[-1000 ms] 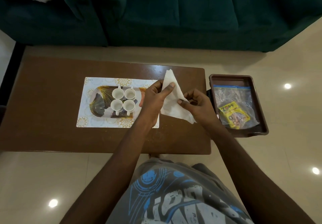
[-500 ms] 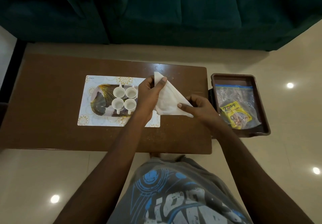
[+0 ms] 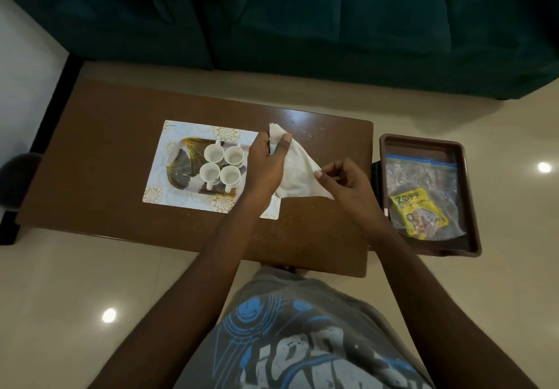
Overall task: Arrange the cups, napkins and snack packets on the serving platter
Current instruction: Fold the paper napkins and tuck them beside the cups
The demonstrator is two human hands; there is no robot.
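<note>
A white paper napkin (image 3: 298, 174) folded into a triangle hangs above the brown table (image 3: 106, 152), right of the platter. My left hand (image 3: 266, 164) pinches its upper corner between thumb and fingers. My right hand (image 3: 344, 180) pinches its lower right edge. Several small white cups (image 3: 222, 164) stand close together on the patterned serving platter (image 3: 181, 164), which lies on a white placemat (image 3: 169, 198). A yellow snack packet (image 3: 419, 213) lies inside a clear zip bag (image 3: 420, 183) in a brown tray (image 3: 423, 146) to the right of the table.
A dark green sofa (image 3: 302, 16) runs along the far side of the table. The brown tray sits off the table's right edge, over the pale tiled floor (image 3: 60, 282). My grey printed shirt (image 3: 302, 343) fills the bottom of the view.
Both hands have carried the napkin left toward the platter and turned it from upright to slanting, with my left hand now over the platter's right end.
</note>
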